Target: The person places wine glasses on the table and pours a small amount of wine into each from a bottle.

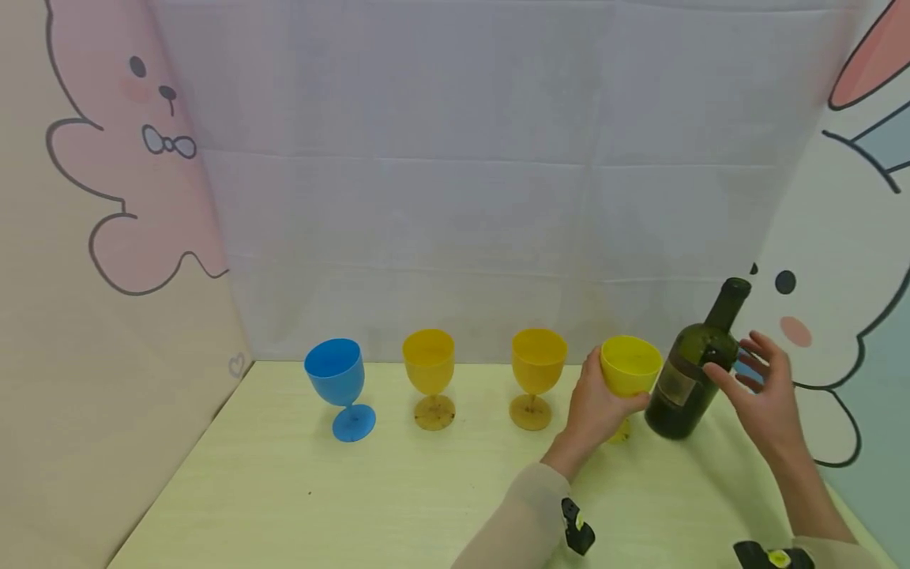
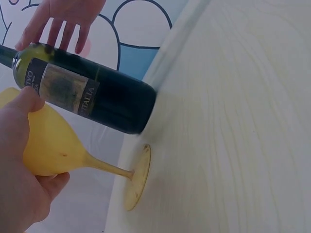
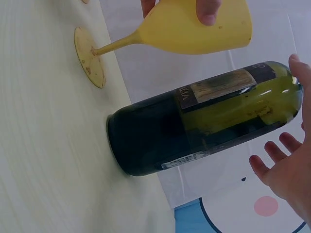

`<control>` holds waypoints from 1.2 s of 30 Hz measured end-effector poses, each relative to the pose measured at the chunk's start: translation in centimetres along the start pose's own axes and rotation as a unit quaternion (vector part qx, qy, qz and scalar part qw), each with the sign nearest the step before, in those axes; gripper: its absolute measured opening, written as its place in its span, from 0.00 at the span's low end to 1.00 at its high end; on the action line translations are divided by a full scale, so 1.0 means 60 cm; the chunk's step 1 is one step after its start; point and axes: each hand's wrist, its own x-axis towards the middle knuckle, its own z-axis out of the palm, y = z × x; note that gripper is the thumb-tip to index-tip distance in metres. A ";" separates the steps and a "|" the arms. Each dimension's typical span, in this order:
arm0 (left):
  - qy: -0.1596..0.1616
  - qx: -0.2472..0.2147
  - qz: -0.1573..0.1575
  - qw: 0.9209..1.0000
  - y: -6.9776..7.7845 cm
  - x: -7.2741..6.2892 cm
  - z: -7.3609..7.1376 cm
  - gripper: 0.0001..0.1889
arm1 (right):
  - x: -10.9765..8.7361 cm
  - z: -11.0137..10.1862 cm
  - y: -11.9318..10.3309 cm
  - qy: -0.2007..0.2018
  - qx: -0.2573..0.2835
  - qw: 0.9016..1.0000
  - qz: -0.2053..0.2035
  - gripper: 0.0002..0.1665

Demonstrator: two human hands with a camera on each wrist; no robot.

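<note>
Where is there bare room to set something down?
Bare table: in front of the blue goblet and leftmost yellow goblet, and between that and the next yellow goblet. Crowded: the right, with left hand, held goblet, bottle, right hand.

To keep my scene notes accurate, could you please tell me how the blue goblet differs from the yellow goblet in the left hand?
Colour: the blue goblet is blue, while the yellow goblet is bright yellow.
Handling: the left hand grips the yellow goblet; no hand touches the blue goblet.
Place: the blue goblet is leftmost in the head view; the yellow goblet is beside the bottle.
Both have a rounded bowl and a foot.
</note>
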 end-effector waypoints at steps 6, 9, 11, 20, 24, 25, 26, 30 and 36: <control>-0.002 0.003 0.006 1.000 0.002 0.003 0.002 0.49 | 0.004 0.016 0.003 -0.026 -0.007 0.999 0.028 0.51; -0.004 0.007 0.003 1.000 0.003 0.003 0.002 0.50 | 0.007 0.026 0.000 -0.037 -0.009 0.999 0.038 0.54; -0.008 0.012 -0.004 1.000 0.004 0.003 0.002 0.52 | 0.009 0.032 -0.001 -0.045 -0.011 0.998 0.043 0.55; 0.000 -0.039 -0.014 0.999 0.009 0.010 0.004 0.55 | 0.017 0.049 0.005 -0.063 -0.016 0.996 0.065 0.59; 0.011 -0.046 -0.018 0.999 0.005 0.013 0.007 0.51 | 0.017 0.056 0.010 -0.057 -0.011 0.996 0.075 0.60; 0.013 -0.047 -0.018 0.999 0.004 0.014 0.007 0.50 | 0.017 0.057 0.011 -0.054 -0.008 0.996 0.077 0.60; 0.013 -0.050 -0.016 0.999 0.002 0.015 0.009 0.49 | 0.017 0.058 0.013 -0.052 -0.007 0.995 0.079 0.60; 0.008 -0.073 -0.006 0.997 -0.001 0.015 0.013 0.49 | 0.018 0.060 0.020 -0.043 -0.002 0.996 0.079 0.59; 0.002 -0.085 0.007 0.996 0.003 0.013 0.018 0.48 | 0.014 0.059 0.027 -0.022 -0.004 0.997 0.078 0.55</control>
